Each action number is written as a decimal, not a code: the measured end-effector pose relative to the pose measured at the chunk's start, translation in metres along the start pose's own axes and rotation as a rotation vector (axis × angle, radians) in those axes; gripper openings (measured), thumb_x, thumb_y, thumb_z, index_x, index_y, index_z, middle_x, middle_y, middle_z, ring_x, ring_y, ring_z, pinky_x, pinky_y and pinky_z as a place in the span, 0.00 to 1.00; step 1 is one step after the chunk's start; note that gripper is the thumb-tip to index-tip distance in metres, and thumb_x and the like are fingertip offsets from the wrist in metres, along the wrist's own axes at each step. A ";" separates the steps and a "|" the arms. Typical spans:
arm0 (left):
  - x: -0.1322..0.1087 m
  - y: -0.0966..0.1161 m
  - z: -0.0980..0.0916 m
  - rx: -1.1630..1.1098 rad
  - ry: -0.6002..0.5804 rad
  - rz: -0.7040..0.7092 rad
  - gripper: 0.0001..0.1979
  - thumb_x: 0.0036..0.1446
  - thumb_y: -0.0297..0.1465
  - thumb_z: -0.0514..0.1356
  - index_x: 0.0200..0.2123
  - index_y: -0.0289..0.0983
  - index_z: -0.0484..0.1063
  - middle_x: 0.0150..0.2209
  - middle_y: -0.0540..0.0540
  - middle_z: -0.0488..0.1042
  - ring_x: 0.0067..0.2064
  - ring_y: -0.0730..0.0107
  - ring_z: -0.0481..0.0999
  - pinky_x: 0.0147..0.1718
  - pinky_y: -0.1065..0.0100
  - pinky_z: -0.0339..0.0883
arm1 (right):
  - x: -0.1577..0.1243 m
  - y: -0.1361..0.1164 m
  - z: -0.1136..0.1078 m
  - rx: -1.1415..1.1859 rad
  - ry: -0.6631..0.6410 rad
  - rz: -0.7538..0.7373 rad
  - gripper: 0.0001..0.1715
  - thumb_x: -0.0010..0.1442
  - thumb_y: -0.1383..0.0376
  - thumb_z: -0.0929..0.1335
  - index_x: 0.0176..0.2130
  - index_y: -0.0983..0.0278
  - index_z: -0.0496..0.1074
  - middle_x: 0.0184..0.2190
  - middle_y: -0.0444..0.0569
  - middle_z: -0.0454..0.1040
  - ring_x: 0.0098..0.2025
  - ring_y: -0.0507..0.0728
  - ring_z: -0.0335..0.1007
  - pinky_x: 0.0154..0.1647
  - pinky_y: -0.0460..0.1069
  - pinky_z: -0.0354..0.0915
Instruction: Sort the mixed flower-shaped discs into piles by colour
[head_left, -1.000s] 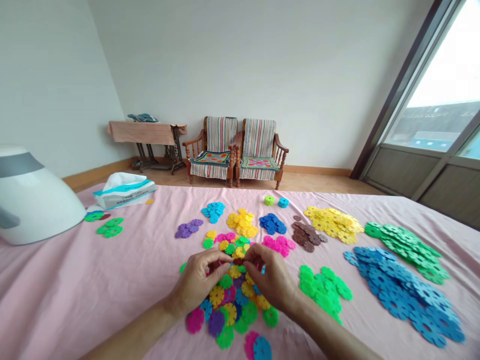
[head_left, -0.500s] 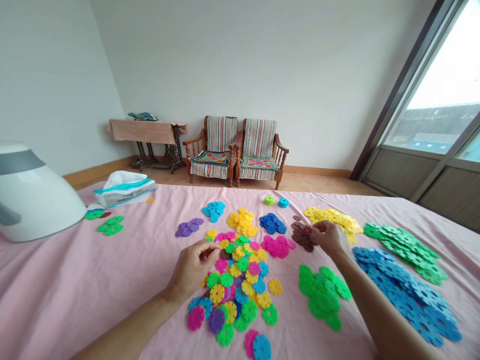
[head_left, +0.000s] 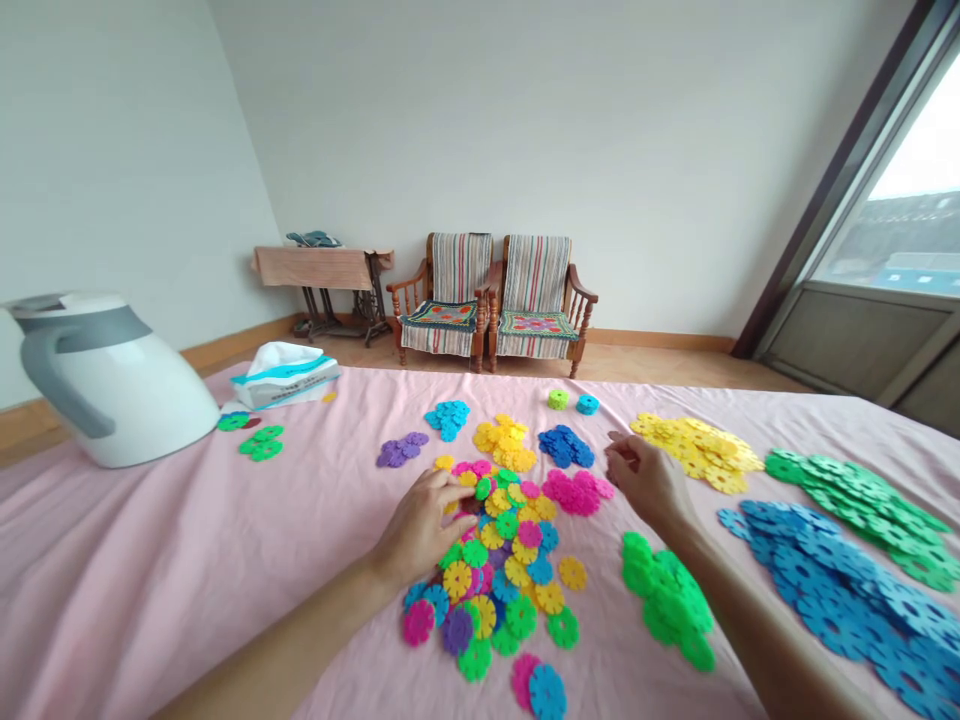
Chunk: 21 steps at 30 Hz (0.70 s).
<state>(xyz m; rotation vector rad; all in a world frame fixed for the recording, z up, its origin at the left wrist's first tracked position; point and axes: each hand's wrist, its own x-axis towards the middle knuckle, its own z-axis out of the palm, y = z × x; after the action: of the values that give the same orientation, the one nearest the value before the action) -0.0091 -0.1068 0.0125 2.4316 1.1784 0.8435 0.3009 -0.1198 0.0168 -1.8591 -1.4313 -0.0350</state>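
Most discs already lie in one-colour piles on the pink cloth [head_left: 187,560]. By my reading the sorting is well past half, with one mixed heap left.

Far left of the left hand [head_left: 424,525] stand a smooth white jug [head_left: 112,375] and a soft tissue pack [head_left: 285,362], with a few green discs [head_left: 261,445] just in front of them. Beyond that hand are a small purple pile [head_left: 401,450] and a pale blue pile [head_left: 448,418].

The left hand rests palm down at the far edge of the heap [head_left: 502,570], fingers curled onto its discs. Whether it pinches one I cannot tell. The heap, under and right of that hand, mixes yellow, green, pink, blue and purple pieces. They are flat, hard-looking plastic rounds, notched at the rim like flowers, glossy against the matt, creased cloth.

Between the hands lie an orange pile [head_left: 506,442], a dark blue pile [head_left: 566,445] and a pink pile [head_left: 574,490].

The right hand [head_left: 649,485] is loosely curled over the brown discs [head_left: 613,438], which it mostly hides. It may have one at its fingertips, but the view is too blurred to say.

Beside its wrist sits a lime pile [head_left: 667,600]. Right of the hand are a yellow pile [head_left: 701,452], a green pile [head_left: 855,495] and a blue pile [head_left: 840,590]. The last two are the largest, their discs overlapping like scales.
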 end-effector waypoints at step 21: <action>-0.011 0.026 -0.001 -0.231 0.073 0.035 0.09 0.59 0.33 0.55 0.30 0.36 0.73 0.29 0.46 0.73 0.33 0.70 0.72 0.33 0.71 0.65 | -0.085 -0.105 0.012 0.499 -0.460 -0.349 0.05 0.55 0.70 0.65 0.35 0.63 0.70 0.30 0.44 0.73 0.30 0.50 0.68 0.30 0.44 0.62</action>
<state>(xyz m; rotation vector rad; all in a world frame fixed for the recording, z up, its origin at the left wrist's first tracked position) 0.0007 -0.1316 0.0218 2.2570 1.0041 1.0255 0.1774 -0.1746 0.0272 -1.2372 -1.8566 0.5601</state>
